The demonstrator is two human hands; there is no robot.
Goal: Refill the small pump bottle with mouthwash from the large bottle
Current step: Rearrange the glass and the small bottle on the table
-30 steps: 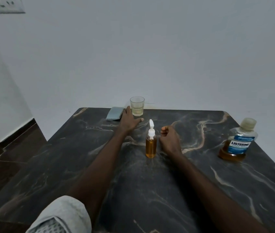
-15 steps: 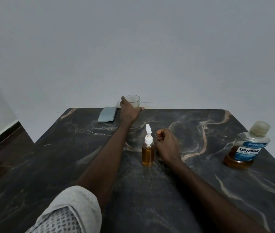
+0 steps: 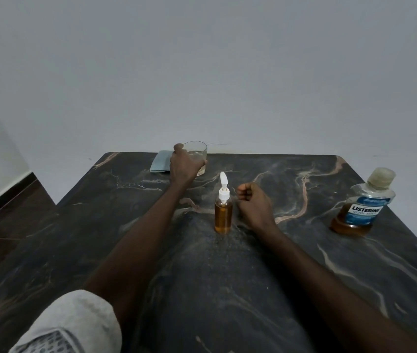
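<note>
The small pump bottle (image 3: 223, 212) stands upright at the middle of the dark marble table (image 3: 227, 276), filled with amber liquid, its white pump fitted on top. The large Listerine bottle (image 3: 363, 203) stands capped at the right edge, amber liquid low in its base. My left hand (image 3: 184, 165) is wrapped around a clear glass tumbler (image 3: 198, 155) at the table's far edge. My right hand (image 3: 252, 205) rests on the table just right of the pump bottle, fingers curled into a loose fist, holding nothing and not touching the bottle.
A flat pale blue-grey object (image 3: 160, 161) lies at the far edge, just left of the glass. A plain white wall rises directly behind the table. Dark floor (image 3: 6, 217) shows past the table's left side.
My left hand reached forward from the table surface and closed around the glass. My right hand and both bottles stayed where they were; the head camera tilted slightly.
</note>
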